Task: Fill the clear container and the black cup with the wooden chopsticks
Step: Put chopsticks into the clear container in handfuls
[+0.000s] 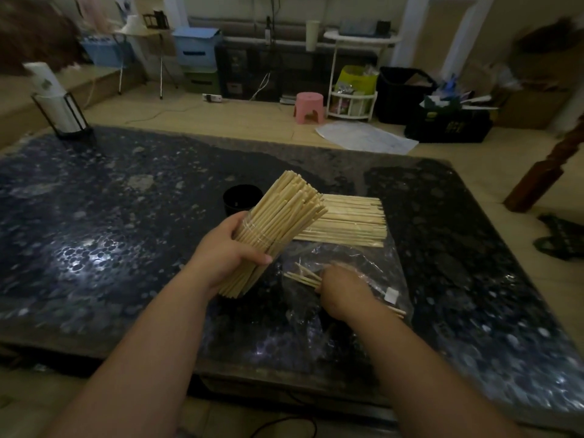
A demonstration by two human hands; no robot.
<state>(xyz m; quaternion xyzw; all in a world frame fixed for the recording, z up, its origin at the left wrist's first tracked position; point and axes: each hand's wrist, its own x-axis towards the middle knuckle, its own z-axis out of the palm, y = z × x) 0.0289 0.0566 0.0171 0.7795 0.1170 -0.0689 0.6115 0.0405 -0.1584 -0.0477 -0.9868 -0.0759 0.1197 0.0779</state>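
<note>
1. My left grip [226,252] curls round the tilted clear container [252,238], which is packed with wooden chopsticks [284,210].
2. My right grip [339,290] pinches loose chopsticks [303,276] on the plastic bag [363,263].
3. The black cup [241,197] stands at the container's 12 o'clock, on the desk [126,216].

Single head view looks forward and down, close over the table [94,191]

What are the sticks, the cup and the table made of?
Sticks: pale, matte, unpainted, so wood or bamboo. Cup: black and dull, likely plastic; too dark to be sure. Table: dark, speckled, glossy where light glints, so probably polished stone.
</note>
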